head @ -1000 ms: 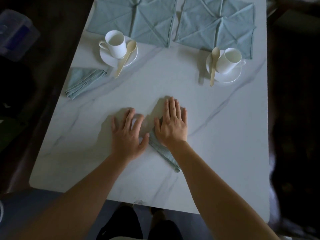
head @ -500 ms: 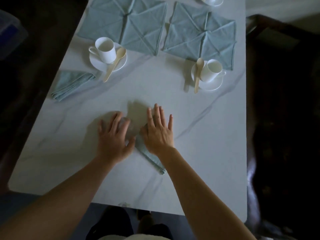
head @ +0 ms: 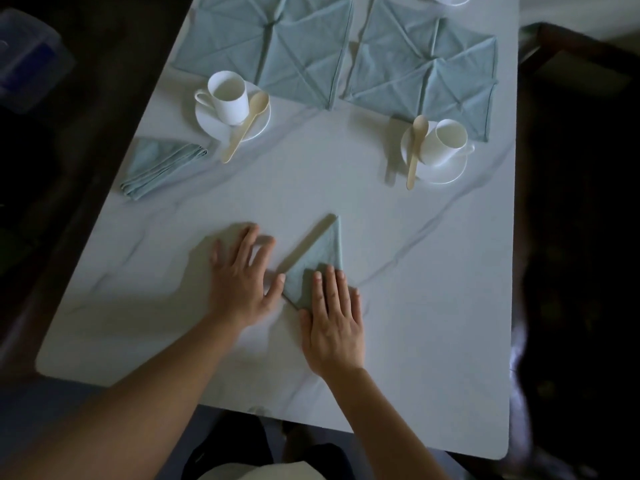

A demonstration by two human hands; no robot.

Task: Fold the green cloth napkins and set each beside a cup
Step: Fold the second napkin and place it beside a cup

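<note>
**Flat palm sets the crease in a triangle fold**

The napkin in work [head: 320, 254] lies at the centre of the frame as a narrow triangle, its tip pointing toward the top. The right hand [head: 332, 323] lies open on its lower end, fingers straight and together, most likely to press the layers flat so the crease holds. The left hand [head: 242, 275] is also open, fingers spread on the bare bench [head: 433, 289] just left of the cloth. Its thumb is at the triangle's left corner, seemingly to keep that edge from sliding. It is blurred, so actual contact is hard to confirm.

One folded napkin [head: 162, 164] already sits at the left edge of the frame, near the left cup [head: 228, 97], whose saucer carries a wooden spoon [head: 247, 124]. The right cup [head: 445, 142], at right of centre, has no folded napkin beside it, so this triangle probably belongs there. Two unfolded napkins [head: 273, 46] lie spread along the top of the frame, waiting their turn.
</note>
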